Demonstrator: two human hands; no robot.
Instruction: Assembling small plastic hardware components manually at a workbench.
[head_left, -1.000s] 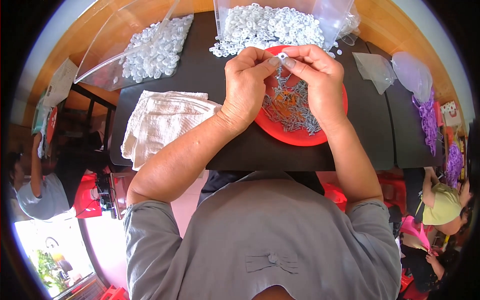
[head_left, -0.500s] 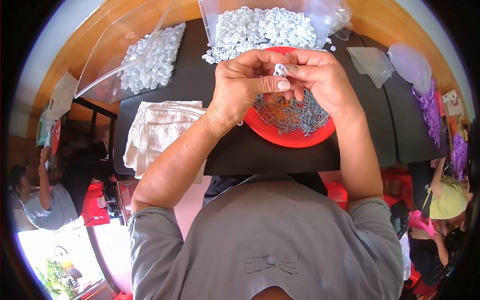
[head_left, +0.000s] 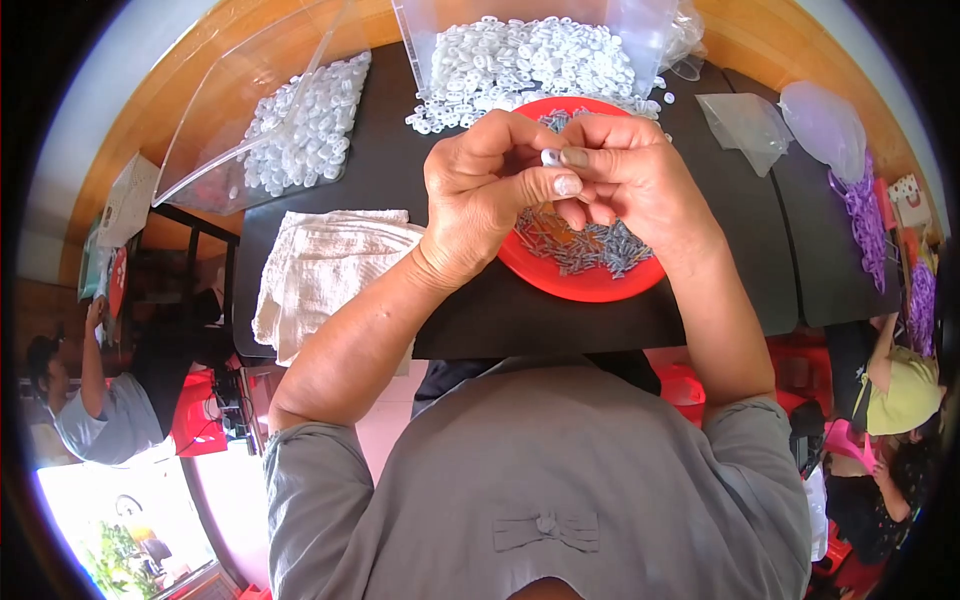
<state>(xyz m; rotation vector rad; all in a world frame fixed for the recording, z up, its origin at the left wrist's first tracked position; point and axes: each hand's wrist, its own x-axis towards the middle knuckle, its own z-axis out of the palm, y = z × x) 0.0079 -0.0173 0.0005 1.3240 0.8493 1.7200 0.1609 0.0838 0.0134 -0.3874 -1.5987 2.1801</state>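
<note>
Above the red bowl (head_left: 580, 290), my left hand (head_left: 480, 190) and my right hand (head_left: 640, 175) meet with fingers curled together. Between their fingertips is a small white plastic piece (head_left: 549, 158), mostly covered by the right thumb. Both hands are closed in a pinch around it; anything else between the fingers is hidden. Many small grey screw-like pins (head_left: 622, 250) lie in the bowl below. Beyond the hands, a clear bin (head_left: 655, 50) lies open toward me, with a heap of white plastic pieces (head_left: 530, 60) spilling onto the dark table (head_left: 730, 230).
A second clear bin (head_left: 215, 165) with translucent white pieces (head_left: 305, 130) is at the far left. A folded cream cloth (head_left: 330, 270) lies left of the bowl. Plastic bags (head_left: 745, 125) and purple strips (head_left: 860, 220) are at right. Other people sit at both sides.
The white piece has turned and sunk deeper between my fingers, so less of its holed face shows. My hands have drawn slightly closer together and stay over the bowl.
</note>
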